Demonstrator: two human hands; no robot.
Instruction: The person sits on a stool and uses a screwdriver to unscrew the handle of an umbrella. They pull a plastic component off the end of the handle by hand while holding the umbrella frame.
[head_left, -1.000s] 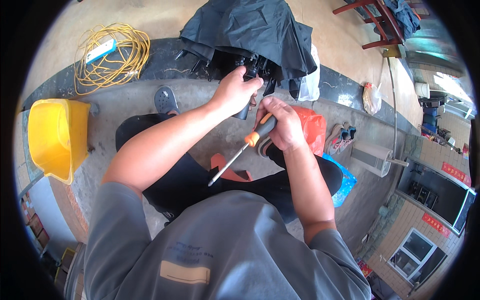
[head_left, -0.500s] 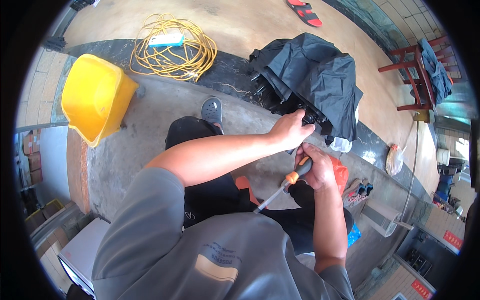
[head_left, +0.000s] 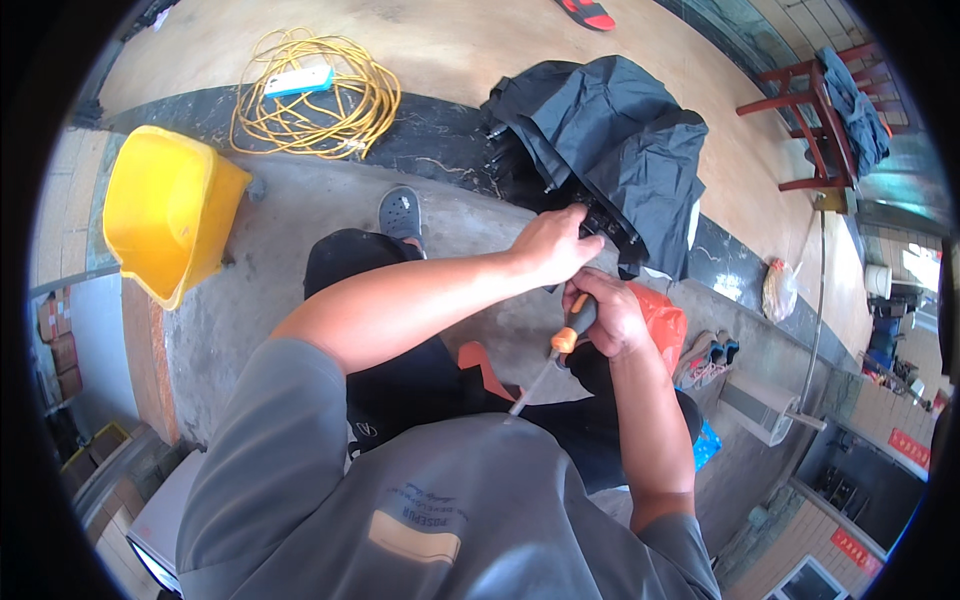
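A black umbrella [head_left: 610, 120] with loosely bunched cloth lies ahead of me, its dark ribs [head_left: 600, 215] showing along the lower edge. My left hand [head_left: 557, 246] reaches across and is closed at those ribs; its fingertips are partly hidden against the dark parts. Just below it, my right hand [head_left: 612, 318] is wrapped round the black-and-orange handle of a screwdriver [head_left: 573, 328]. The screwdriver's metal shaft slants back toward my shirt. The right thumb and fingertips come close to the left hand; whether they also pinch a small part cannot be made out.
A coiled yellow extension cord [head_left: 345, 110] with a blue-and-white power strip [head_left: 299, 82] lies far left, near a yellow bucket [head_left: 200, 220]. Beside my right arm are an orange-red plastic bag [head_left: 662, 318], shoes [head_left: 703, 362] and a pale box-shaped object [head_left: 757, 408]. A wooden chair [head_left: 825, 125] stands far right.
My view has shifted slightly, so most things sit a little further left. Both hands keep their holds close together, and the screwdriver is tilted slightly more upright.
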